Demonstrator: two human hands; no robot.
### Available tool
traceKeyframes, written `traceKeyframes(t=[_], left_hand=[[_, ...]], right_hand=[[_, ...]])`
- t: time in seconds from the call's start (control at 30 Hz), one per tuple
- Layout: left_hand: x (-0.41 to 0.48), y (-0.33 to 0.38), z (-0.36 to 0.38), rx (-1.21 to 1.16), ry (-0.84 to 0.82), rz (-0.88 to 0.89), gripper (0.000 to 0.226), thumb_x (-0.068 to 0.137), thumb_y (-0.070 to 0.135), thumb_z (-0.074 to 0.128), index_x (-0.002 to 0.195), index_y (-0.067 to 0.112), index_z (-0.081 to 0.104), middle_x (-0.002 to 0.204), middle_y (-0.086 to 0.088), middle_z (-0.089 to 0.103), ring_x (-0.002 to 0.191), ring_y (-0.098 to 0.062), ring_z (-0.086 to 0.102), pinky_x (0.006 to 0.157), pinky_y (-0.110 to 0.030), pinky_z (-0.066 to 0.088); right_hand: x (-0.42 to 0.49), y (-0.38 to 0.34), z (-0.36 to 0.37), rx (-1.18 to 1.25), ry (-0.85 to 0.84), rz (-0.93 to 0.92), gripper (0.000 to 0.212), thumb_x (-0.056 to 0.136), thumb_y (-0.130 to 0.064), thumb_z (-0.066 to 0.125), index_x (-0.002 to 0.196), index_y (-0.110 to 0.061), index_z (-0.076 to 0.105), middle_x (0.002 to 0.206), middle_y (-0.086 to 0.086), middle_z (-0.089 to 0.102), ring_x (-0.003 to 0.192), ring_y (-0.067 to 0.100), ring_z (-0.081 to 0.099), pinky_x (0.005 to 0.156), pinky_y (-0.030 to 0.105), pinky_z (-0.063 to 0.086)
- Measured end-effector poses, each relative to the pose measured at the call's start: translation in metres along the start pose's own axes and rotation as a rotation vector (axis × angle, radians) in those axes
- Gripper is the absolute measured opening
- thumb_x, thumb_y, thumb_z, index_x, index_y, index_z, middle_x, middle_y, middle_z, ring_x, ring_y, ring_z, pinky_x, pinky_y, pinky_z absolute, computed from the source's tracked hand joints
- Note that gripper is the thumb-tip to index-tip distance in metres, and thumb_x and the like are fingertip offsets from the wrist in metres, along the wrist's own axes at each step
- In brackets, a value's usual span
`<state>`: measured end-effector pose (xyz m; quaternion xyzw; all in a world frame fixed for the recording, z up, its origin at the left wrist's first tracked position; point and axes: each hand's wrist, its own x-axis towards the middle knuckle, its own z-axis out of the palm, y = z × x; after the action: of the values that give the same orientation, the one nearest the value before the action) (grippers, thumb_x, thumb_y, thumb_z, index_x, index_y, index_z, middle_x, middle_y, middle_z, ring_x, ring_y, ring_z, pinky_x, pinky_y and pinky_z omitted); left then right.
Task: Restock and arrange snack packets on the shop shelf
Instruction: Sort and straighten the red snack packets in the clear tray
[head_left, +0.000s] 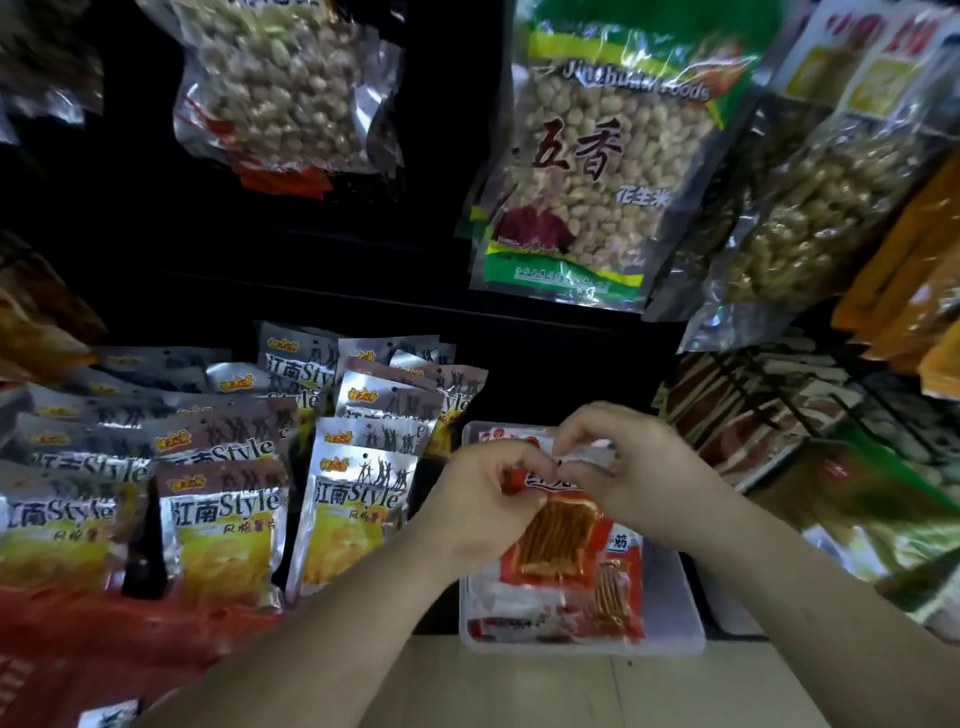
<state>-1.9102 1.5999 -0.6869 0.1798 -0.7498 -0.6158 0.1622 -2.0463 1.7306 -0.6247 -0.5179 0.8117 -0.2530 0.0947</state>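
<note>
Head view: the left hand (480, 501) and right hand (631, 467) had their fingers (522, 462) curled narrow, pinching the top edge of a red packet (561, 543). It hung just below them over the tray (670, 603) of like packets. So thin a pinch could slip or tear the seal, I judged, dropping it askew. Left of the fingers, silver packets (358, 499) read "江南Style". Above the fingers, a peanut bag (592, 171) read "五香", "花生米" and a blurred "…Foods". The fingers mostly hid the red packet's writing.
</note>
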Motion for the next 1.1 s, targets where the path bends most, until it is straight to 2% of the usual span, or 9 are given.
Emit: traceKeyframes(t=[0.1, 0.23, 0.47, 0.57, 0.67, 0.83, 0.97, 1.03, 1.1], left_hand=[[-0.012, 0.033, -0.005, -0.036, -0.055, 0.056, 0.020, 0.092, 0.000, 0.074, 0.102, 0.017, 0.078, 0.091, 0.016, 0.074, 0.074, 0.008, 0.064, 0.070, -0.010, 0.047], [-0.032, 0.066, -0.006, -0.139, -0.130, 0.065, 0.028, 0.092, -0.002, 0.073, 0.110, 0.020, 0.074, 0.105, 0.012, 0.076, 0.090, -0.001, 0.070, 0.078, -0.017, 0.056], [-0.056, 0.084, -0.001, -0.139, -0.369, -0.015, 0.048, 0.086, 0.004, 0.082, 0.117, 0.039, 0.072, 0.125, 0.010, 0.069, 0.094, -0.005, 0.070, 0.083, -0.027, 0.059], [-0.057, 0.086, 0.002, -0.188, -0.353, -0.037, 0.054, 0.087, -0.001, 0.079, 0.126, 0.035, 0.069, 0.127, 0.007, 0.070, 0.078, -0.002, 0.069, 0.076, -0.023, 0.058], [-0.054, 0.086, 0.003, -0.152, -0.312, -0.022, 0.066, 0.088, 0.004, 0.080, 0.135, 0.047, 0.061, 0.130, 0.010, 0.067, 0.105, -0.011, 0.072, 0.090, -0.037, 0.062], [-0.053, 0.085, 0.012, -0.175, -0.411, -0.075, 0.081, 0.085, 0.001, 0.081, 0.141, 0.053, 0.054, 0.145, 0.009, 0.054, 0.114, -0.013, 0.070, 0.086, -0.030, 0.061], [-0.051, 0.080, 0.018, -0.136, -0.376, -0.143, 0.059, 0.087, -0.009, 0.074, 0.130, 0.031, 0.069, 0.136, 0.004, 0.062, 0.082, -0.028, 0.077, 0.076, -0.041, 0.065], [-0.049, 0.079, 0.018, -0.155, -0.322, -0.143, 0.055, 0.088, -0.009, 0.073, 0.127, 0.030, 0.071, 0.131, 0.006, 0.065, 0.083, -0.031, 0.076, 0.076, -0.043, 0.065], [-0.049, 0.078, 0.017, -0.177, -0.317, -0.133, 0.056, 0.088, -0.008, 0.074, 0.128, 0.031, 0.071, 0.134, 0.008, 0.063, 0.090, -0.018, 0.076, 0.076, -0.042, 0.065]], right_hand=[[-0.042, -0.021, -0.024, 0.151, 0.125, 0.190, 0.030, 0.087, -0.011, 0.081, 0.091, -0.040, 0.073, 0.127, -0.023, 0.054, 0.122, -0.015, 0.047, 0.096, 0.003, 0.036], [-0.093, -0.055, -0.035, 0.645, 0.211, 0.432, 0.036, 0.091, -0.001, 0.075, 0.101, -0.036, 0.078, 0.109, -0.001, 0.077, 0.106, 0.018, 0.073, 0.097, 0.049, 0.058], [-0.126, -0.076, -0.031, 0.608, 0.519, 0.503, 0.035, 0.097, -0.009, 0.070, 0.111, -0.041, 0.075, 0.100, -0.009, 0.078, 0.093, 0.021, 0.075, 0.083, 0.056, 0.062], [-0.129, -0.062, -0.033, 0.663, 0.393, 0.459, 0.049, 0.098, -0.017, 0.071, 0.138, -0.043, 0.060, 0.125, -0.015, 0.071, 0.114, 0.013, 0.070, 0.091, 0.045, 0.062], [-0.135, -0.056, -0.037, 0.873, 0.245, 0.427, 0.069, 0.096, -0.004, 0.069, 0.150, -0.038, 0.044, 0.127, -0.012, 0.071, 0.115, 0.009, 0.069, 0.085, 0.032, 0.063], [-0.132, -0.042, -0.036, 0.817, 0.362, 0.434, 0.073, 0.097, -0.005, 0.069, 0.133, -0.066, 0.051, 0.124, 0.002, 0.073, 0.111, 0.023, 0.072, 0.087, 0.049, 0.062], [-0.137, -0.034, -0.037, 0.894, 0.288, 0.405, 0.061, 0.092, 0.005, 0.070, 0.128, -0.044, 0.065, 0.120, 0.005, 0.075, 0.106, 0.020, 0.074, 0.079, 0.037, 0.064], [-0.142, -0.034, -0.038, 1.000, 0.142, 0.383, 0.072, 0.087, 0.017, 0.069, 0.134, -0.037, 0.060, 0.119, -0.002, 0.075, 0.106, 0.020, 0.075, 0.078, 0.032, 0.063], [-0.143, -0.033, -0.040, 1.036, 0.080, 0.363, 0.081, 0.085, 0.023, 0.066, 0.139, -0.035, 0.052, 0.116, -0.011, 0.075, 0.108, 0.015, 0.074, 0.077, 0.029, 0.063]])
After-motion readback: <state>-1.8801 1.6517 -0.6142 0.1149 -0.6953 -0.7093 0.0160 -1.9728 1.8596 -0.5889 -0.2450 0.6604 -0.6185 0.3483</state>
